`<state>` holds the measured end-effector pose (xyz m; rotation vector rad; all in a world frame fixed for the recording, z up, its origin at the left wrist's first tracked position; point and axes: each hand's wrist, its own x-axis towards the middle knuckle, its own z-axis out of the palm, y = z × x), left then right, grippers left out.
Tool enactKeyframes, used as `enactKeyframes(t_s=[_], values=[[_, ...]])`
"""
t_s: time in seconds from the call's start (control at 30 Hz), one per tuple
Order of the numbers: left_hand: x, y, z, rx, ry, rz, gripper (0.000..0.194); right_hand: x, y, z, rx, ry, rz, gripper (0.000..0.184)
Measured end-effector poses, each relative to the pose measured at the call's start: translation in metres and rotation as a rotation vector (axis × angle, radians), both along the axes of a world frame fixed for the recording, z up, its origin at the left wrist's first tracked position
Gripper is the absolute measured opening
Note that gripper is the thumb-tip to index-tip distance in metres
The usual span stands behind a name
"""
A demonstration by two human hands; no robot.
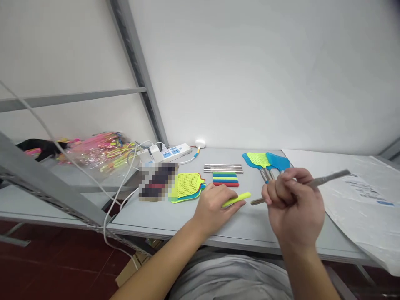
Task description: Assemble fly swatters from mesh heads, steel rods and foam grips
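Observation:
My left hand (215,206) is closed around a yellow-green handle tube (242,197), whose end points right. In my right hand (295,204) is a slim metal rod (331,178), tilted up to the right; its lower end comes near the tube but stays apart from it. Just left of my left hand lies a stack of fly swatter heads (187,186), yellow-green on top. Beyond it rest coloured handle tubes (225,179) in green, yellow, blue and red, with a row of metal rods (223,168) behind them. Swatters with rods attached (259,159) lie beyond my right hand.
A power strip (175,153) with plugs and white cables stands at the back left, beside a metal rack post (140,71). Plastic-bagged colourful items (103,150) sit on the left shelf. White plastic sheeting (362,208) covers the right side. A pixelated patch hides something left of the swatter heads.

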<state>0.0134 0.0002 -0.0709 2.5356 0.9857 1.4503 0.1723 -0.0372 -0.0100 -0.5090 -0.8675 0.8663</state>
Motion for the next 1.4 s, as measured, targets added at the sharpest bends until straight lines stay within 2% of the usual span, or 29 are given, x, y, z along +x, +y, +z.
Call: enactKeyframes(t_s=[0.13,0.23,0.4,0.63,0.77,0.97,1.13,1.27,1.4], values=[[0.004,-0.006,0.003,-0.086,-0.157,-0.194,0.019,-0.007,0.004,-0.021,0.064,0.081,-0.077,0.014],[0.008,-0.011,0.003,-0.138,-0.161,-0.294,0.016,-0.015,0.006,-0.030,0.045,0.117,-0.043,0.015],[0.008,-0.016,0.004,-0.044,0.064,-0.228,0.010,-0.017,-0.002,-0.031,0.052,0.164,-0.034,0.019],[0.006,-0.010,0.000,-0.086,0.212,-0.115,0.024,0.005,-0.028,-0.015,0.091,0.157,-0.139,0.023],[0.007,-0.010,-0.003,-0.063,0.238,-0.109,0.025,0.007,-0.033,-0.015,0.104,0.155,-0.183,0.025],[0.008,-0.011,-0.003,-0.116,0.250,-0.136,0.021,0.010,-0.029,-0.016,0.137,0.166,-0.229,0.024],[0.008,-0.011,-0.001,-0.139,0.279,-0.175,0.024,0.010,-0.025,-0.018,0.142,0.193,-0.177,0.026],[0.005,-0.011,-0.002,-0.202,0.264,-0.188,0.024,0.009,-0.022,-0.019,0.111,0.220,-0.132,0.029],[0.004,-0.010,-0.002,-0.196,0.276,-0.201,0.025,0.010,-0.019,-0.016,0.062,0.268,-0.129,0.029]])
